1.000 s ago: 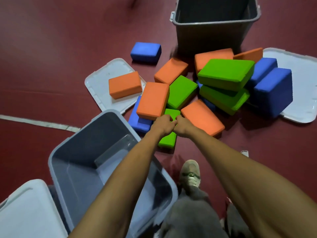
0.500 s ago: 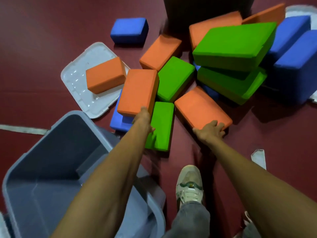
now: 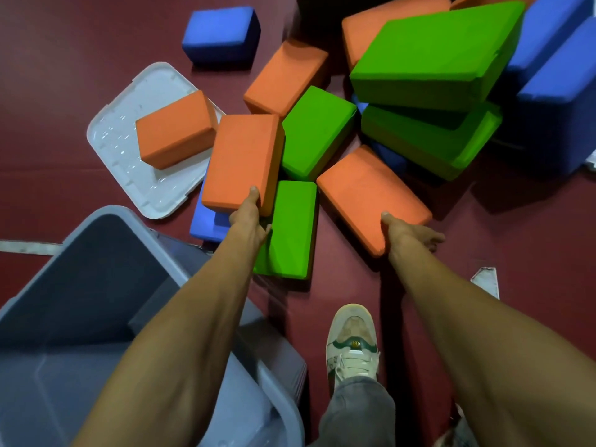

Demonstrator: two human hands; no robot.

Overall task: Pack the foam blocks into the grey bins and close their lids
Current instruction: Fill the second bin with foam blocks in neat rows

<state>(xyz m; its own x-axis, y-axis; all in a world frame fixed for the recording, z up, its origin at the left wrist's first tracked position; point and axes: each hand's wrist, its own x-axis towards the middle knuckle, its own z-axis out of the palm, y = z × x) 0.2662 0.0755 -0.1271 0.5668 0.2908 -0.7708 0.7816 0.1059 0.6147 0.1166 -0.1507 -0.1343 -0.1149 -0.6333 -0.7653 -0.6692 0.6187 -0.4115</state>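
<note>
Head view: left hand point(image 3: 249, 218) grips left orange block point(image 3: 243, 159); right hand point(image 3: 409, 233) grips right orange block point(image 3: 367, 193).

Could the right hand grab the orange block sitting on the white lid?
Probably not now. The right hand grips its own orange block, and the lid block lies far left on the white lid, beyond the left hand.

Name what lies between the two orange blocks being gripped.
A green block lies flat between the left orange block and the right orange block, per the head view.
</note>
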